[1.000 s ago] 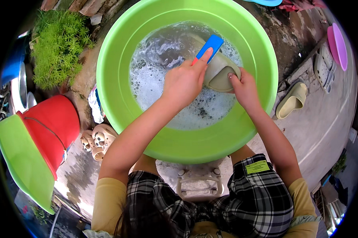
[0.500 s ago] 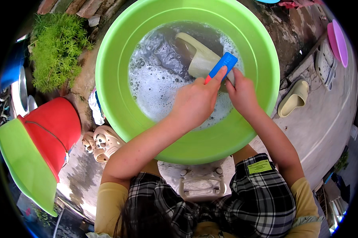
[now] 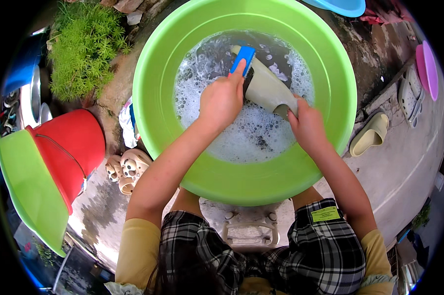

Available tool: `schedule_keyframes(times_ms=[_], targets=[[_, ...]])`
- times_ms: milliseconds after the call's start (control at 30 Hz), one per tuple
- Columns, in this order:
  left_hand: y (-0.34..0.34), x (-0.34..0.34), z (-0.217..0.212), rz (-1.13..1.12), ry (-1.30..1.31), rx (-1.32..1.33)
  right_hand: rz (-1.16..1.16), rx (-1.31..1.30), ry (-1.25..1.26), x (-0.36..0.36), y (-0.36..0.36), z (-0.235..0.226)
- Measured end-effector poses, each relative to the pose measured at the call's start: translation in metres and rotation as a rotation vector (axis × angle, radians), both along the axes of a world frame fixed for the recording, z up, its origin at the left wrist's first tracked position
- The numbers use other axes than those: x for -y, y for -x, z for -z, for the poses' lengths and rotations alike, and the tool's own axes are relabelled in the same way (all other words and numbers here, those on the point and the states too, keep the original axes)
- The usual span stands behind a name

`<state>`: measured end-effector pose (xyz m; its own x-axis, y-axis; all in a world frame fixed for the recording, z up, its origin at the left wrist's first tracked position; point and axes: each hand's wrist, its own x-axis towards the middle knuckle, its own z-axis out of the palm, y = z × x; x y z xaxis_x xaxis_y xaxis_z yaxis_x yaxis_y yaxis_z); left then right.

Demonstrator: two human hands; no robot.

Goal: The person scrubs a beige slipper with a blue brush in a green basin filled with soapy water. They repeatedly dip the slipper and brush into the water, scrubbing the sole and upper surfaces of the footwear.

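Observation:
A large green basin (image 3: 148,98) holds soapy water (image 3: 258,140) with white foam. Over the water, my right hand (image 3: 308,125) grips one end of a wet beige slide slipper (image 3: 270,89), which lies aslant with its other end toward the basin's far side. My left hand (image 3: 222,101) is closed round a blue scrub brush (image 3: 243,60), the index finger stretched along its back. The brush rests against the slipper's left edge near the far end; its bristles are mostly hidden.
A matching beige slipper (image 3: 369,133) lies on the concrete right of the basin, with grey clogs (image 3: 409,96) farther off. On the left are a red bucket (image 3: 77,152), a green tub (image 3: 32,189), beige clogs (image 3: 128,169) and a leafy plant (image 3: 84,54). A blue basin (image 3: 347,6) shows top right.
The brush in my left hand has moved from the slipper's near end to its far end, up and left. The slipper has turned slightly. The whole view has shifted a little.

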<state>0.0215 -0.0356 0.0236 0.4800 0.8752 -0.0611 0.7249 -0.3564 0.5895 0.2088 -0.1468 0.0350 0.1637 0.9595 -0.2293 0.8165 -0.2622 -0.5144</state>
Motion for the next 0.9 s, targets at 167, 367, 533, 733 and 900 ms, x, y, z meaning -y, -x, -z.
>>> schedule_keyframes(times_ms=[167, 367, 533, 733, 900], targets=[[-0.012, 0.048, -0.028, 0.209, 0.105, 0.129, -0.004, 0.023, 0.073, 0.001, -0.005, 0.001], [0.007, -0.018, 0.002, -0.084, 0.054, -0.032, -0.054, 0.043, 0.017, -0.003, 0.002, -0.006], [-0.004, 0.023, -0.009, 0.093, 0.059, 0.155, -0.042, 0.033, -0.016, 0.003, -0.004, 0.001], [0.004, -0.021, -0.002, -0.058, 0.121, -0.041, -0.016, -0.005, -0.023, 0.002, -0.003, 0.001], [-0.001, 0.021, -0.016, 0.071, 0.059, 0.025, -0.017, 0.005, 0.003, 0.001, -0.003, -0.004]])
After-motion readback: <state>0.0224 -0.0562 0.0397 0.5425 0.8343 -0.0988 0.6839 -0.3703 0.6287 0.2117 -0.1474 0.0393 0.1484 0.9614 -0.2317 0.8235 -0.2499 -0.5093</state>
